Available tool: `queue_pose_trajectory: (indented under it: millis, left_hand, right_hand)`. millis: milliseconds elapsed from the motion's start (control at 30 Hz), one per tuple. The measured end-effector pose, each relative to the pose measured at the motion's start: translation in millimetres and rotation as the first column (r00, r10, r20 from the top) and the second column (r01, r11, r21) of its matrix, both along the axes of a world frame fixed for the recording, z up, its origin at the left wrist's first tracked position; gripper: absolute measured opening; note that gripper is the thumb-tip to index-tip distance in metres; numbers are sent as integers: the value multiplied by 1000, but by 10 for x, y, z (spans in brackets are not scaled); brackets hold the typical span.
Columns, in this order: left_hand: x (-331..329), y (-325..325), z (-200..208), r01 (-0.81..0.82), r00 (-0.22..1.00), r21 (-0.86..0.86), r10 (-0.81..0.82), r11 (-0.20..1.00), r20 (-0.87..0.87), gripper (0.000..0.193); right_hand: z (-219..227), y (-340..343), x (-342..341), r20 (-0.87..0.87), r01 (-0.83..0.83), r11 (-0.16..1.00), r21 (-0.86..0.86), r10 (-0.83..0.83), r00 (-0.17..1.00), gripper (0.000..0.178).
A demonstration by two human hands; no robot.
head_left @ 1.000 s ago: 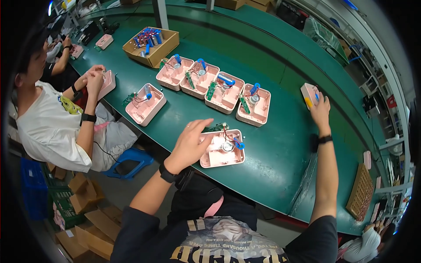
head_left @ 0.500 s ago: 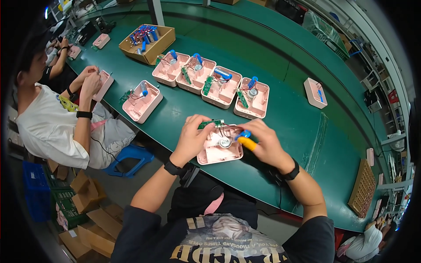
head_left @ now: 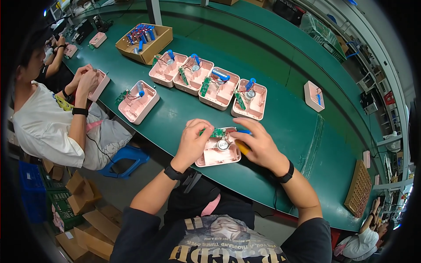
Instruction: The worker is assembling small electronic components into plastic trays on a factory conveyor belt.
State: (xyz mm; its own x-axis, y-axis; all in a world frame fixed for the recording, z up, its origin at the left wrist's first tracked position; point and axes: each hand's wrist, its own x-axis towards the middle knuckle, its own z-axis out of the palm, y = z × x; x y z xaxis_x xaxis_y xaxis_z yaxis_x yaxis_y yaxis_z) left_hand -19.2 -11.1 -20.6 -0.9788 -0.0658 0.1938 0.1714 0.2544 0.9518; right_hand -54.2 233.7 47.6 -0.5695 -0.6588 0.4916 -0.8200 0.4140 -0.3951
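In front of me a pink plastic housing sits on the green bench near its front edge, open side up. A round silver speaker lies inside it. My left hand pinches a green circuit board over the housing's far left edge. My right hand curls over the right side, its fingers around a blue cylindrical battery that is mostly hidden. Yellow material covers that hand's thumb. Thin wires run between the board and the battery.
Beyond my hands stands a row of pink housings with boards and batteries; another housing is at left. A cardboard box holds blue batteries. One housing and a brown tray are at right. A co-worker sits at left.
The circuit board has turned so that its face shows more. My right hand has lowered the battery toward the housing's far right edge, and the speaker is more exposed.
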Motion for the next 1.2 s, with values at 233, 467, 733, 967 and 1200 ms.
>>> queue_pose_trajectory:
  millis: [233,467,733,967,1200]
  left_hand:
    - [-29,41,-23,31,998,-25,-33,999,-56,20]
    - [-20,15,-41,36,997,-13,-36,999,-63,19]
    - [335,15,61,-38,983,-134,13,990,-181,48]
    - [372,-69,41,18,984,-302,-71,953,-164,62]
    - [359,-83,122,75,988,-355,-118,932,-101,65]
  right_hand:
    - [-57,-81,-149,-33,-186,978,98,190,981,34]
    - [-64,-126,-113,42,-179,979,100,176,984,35]
    - [-87,-60,-79,-37,-130,987,94,134,990,34]
    - [-102,46,-102,-40,-107,993,51,109,993,31]
    - [-109,84,-113,70,-53,999,-2,53,996,26]
